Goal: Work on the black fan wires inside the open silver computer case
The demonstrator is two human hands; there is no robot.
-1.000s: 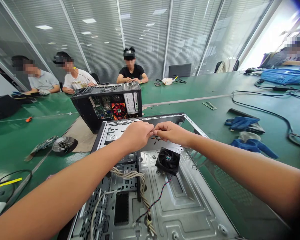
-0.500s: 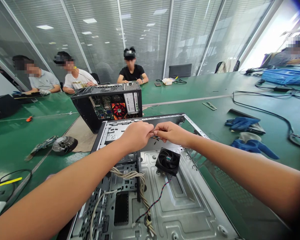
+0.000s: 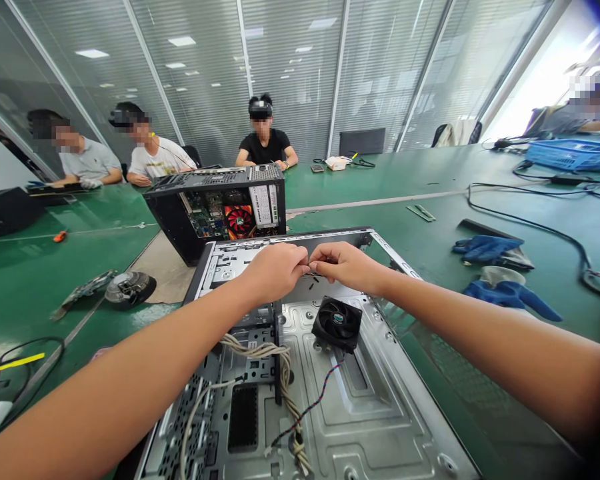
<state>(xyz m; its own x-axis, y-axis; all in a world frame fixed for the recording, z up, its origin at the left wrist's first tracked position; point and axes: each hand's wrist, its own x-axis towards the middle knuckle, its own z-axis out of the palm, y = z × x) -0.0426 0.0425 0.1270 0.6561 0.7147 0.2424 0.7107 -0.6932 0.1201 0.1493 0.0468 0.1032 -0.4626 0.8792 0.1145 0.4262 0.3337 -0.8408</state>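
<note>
An open silver computer case [image 3: 375, 407] lies flat in front of me. Over its far end my left hand [image 3: 273, 270] and my right hand [image 3: 347, 265] meet fingertip to fingertip. Both are closed in a pinch on thin wires [image 3: 311, 272] between them. A small black fan [image 3: 337, 322] sits loose on the case floor just below my right hand, and its twisted red and black lead [image 3: 315, 400] trails toward me. A pale braided cable bundle [image 3: 280, 373] runs down the case's left side.
A second black computer case [image 3: 215, 207] with a red fan stands behind mine. A circuit board and a round cooler [image 3: 127, 288] lie at left. Blue gloves [image 3: 500, 267] and black cables lie at right. Three people sit at the far side of the green table [image 3: 395, 177].
Both hands stay pinched together at the same spot. The view has shifted very slightly; nothing else moved.
</note>
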